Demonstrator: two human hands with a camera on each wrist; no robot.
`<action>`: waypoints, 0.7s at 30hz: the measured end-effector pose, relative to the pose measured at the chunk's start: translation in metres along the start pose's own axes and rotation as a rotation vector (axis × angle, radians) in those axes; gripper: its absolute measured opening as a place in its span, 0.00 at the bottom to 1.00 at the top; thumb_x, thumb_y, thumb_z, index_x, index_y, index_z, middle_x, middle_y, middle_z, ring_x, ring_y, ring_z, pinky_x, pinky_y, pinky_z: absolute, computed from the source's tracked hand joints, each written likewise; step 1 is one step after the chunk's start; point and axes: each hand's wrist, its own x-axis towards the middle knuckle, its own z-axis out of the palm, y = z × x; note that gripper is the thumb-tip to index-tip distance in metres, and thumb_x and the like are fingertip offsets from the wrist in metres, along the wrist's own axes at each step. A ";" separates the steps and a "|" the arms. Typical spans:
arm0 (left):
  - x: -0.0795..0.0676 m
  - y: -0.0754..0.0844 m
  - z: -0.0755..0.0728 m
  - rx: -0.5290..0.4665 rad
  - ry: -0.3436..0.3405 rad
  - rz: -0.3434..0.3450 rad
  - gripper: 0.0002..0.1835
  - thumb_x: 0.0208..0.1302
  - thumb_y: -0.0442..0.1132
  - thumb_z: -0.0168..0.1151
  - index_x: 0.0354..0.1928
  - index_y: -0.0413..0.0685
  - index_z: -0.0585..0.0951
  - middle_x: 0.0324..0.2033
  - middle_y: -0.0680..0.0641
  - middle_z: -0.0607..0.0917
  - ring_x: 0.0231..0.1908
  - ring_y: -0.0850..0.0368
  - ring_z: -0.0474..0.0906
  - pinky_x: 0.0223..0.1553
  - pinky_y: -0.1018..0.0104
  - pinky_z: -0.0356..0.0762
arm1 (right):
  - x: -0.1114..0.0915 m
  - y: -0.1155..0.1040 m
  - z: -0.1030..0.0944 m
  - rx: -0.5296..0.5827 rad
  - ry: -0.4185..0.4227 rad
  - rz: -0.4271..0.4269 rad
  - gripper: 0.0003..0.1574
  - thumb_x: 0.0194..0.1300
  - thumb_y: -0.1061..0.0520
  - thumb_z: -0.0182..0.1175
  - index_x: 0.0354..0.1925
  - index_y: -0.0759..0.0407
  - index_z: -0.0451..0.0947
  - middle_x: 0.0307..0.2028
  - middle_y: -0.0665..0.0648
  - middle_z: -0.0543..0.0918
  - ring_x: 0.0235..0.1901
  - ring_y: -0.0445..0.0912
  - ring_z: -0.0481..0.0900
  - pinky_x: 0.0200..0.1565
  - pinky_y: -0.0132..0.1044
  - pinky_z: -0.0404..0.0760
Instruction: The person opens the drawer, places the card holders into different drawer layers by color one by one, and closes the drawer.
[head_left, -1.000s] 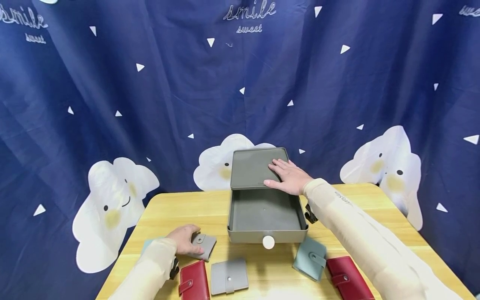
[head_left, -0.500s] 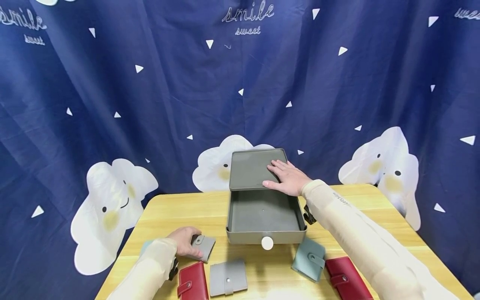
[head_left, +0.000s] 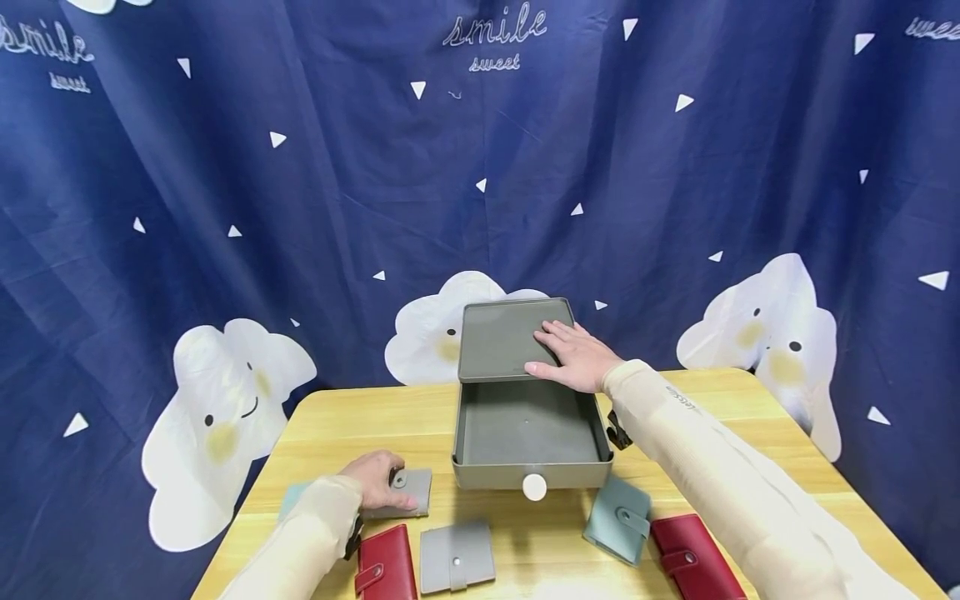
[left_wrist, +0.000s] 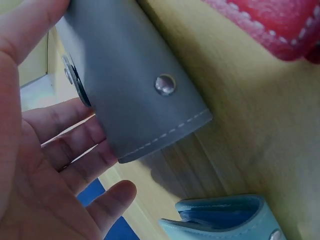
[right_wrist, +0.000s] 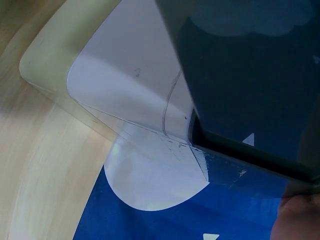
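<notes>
My left hand (head_left: 378, 482) pinches a grey snap-strap wallet (head_left: 416, 490) at the left of the table, its thumb on the near side. In the left wrist view, the same wallet (left_wrist: 140, 80) shows its stitched edge and a metal stud, with fingertips (left_wrist: 102, 152) against its far side. My right hand (head_left: 576, 357) rests with extended fingers on the grey top (head_left: 498, 337) of a small drawer box. Below that top, the drawer (head_left: 528, 433) is pulled out, bare inside, with a round white knob (head_left: 534, 487) on its front.
A red wallet (head_left: 387, 562) and another grey wallet (head_left: 457, 557) lie near the left hand; a light blue one (head_left: 294, 498) is partly behind the left sleeve. On the right lie a teal wallet (head_left: 619, 518) and a red one (head_left: 697, 557). A blue curtain (head_left: 480, 208) hangs behind.
The grey wallet in my left hand has turned slightly, and the hand has shifted a little to the right. My right hand keeps its place on the box top.
</notes>
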 end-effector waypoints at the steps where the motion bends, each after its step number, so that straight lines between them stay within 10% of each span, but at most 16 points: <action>1: 0.002 -0.002 0.002 0.006 0.002 0.002 0.46 0.36 0.65 0.76 0.52 0.36 0.80 0.44 0.45 0.82 0.43 0.51 0.77 0.48 0.52 0.75 | 0.000 0.001 0.001 0.000 0.000 0.000 0.55 0.63 0.21 0.40 0.73 0.55 0.56 0.73 0.58 0.53 0.73 0.51 0.46 0.71 0.48 0.41; 21: 0.006 -0.014 0.002 -0.076 0.054 -0.052 0.30 0.36 0.62 0.78 0.32 0.47 0.78 0.22 0.53 0.76 0.25 0.57 0.70 0.28 0.63 0.70 | -0.002 -0.003 -0.003 0.007 0.007 -0.002 0.55 0.63 0.21 0.41 0.73 0.56 0.57 0.73 0.59 0.54 0.73 0.52 0.47 0.71 0.50 0.42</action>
